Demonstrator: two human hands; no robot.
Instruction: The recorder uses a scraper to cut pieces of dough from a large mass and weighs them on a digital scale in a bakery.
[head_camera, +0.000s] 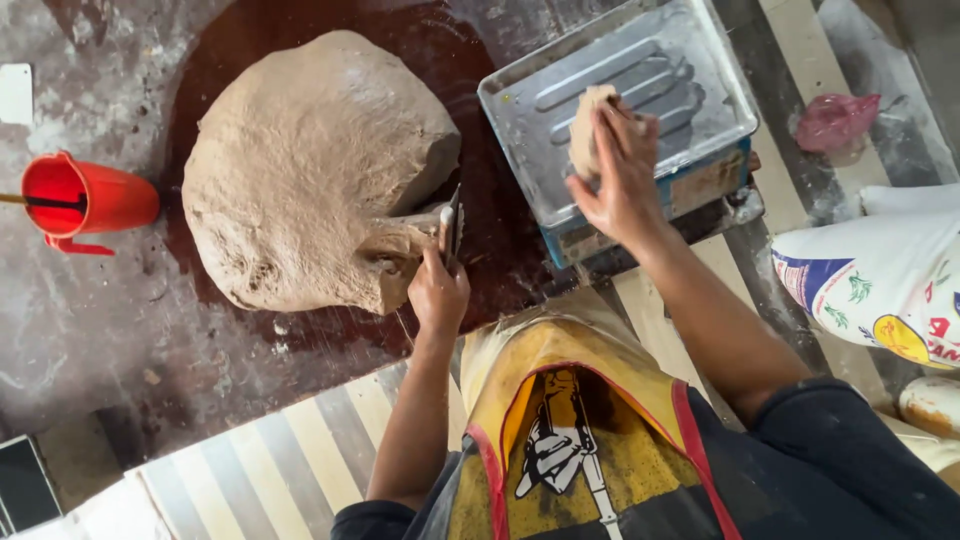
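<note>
The left hand (438, 290) was closed around the handle of a scraper (452, 228), its blade stood on edge against the lower right flank of the big mound of dough (315, 170), which sat on the dark, oiled patch of the counter (90, 320); the right hand (618, 175) was curled around a small piece of dough (590, 125), pressing it onto the metal tray (640, 70) of a scale (650, 205) at about two o'clock from the mound; the tray was otherwise bare.

To do this well, I would judge that the blade should go straight down in one firm push rather than a sawing drag, so the mound does not tear; the piece should be laid near the middle of the tray and the fingers lifted clear, since a resting palm would falsify the weight.

A red plastic cup (85, 198) with a thin stick across it stood at nine o'clock, well apart from the mound; a crumpled pink bag (835, 120) lay at three o'clock beyond the scale; a white sack (880, 280) printed with green, red, yellow and blue marks bulged in at four o'clock; a yellow apron (580, 440) with a red border and a black-and-white picture hung at six o'clock.
</note>
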